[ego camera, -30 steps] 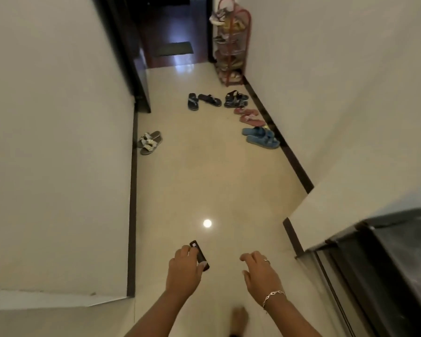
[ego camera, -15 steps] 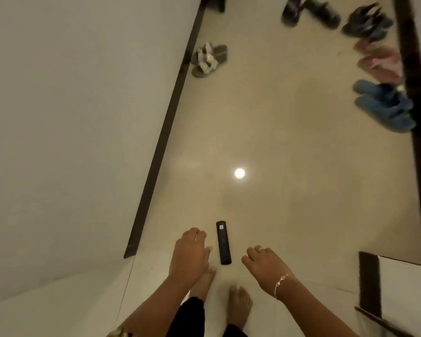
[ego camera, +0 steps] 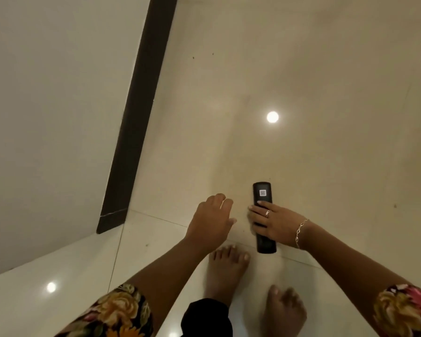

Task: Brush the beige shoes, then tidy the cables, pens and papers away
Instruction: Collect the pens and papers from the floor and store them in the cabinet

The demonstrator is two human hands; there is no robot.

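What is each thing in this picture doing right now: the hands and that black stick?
Slim black remote-like bar: held lengthwise, sticker side up.
Right hand: fingers wrapped across the bar.
Left hand: open, empty, beside the bar.
Glossy cream floor tiles: reflecting a ceiling light.

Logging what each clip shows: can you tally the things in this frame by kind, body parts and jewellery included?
Hands: 2, left hand and right hand
Bare feet: 2
Black remote: 1, under the right hand
Ring: 1
Bracelet: 1
Light reflections on the floor: 2
Total: 9
No shoes, cables, pens or papers in view.
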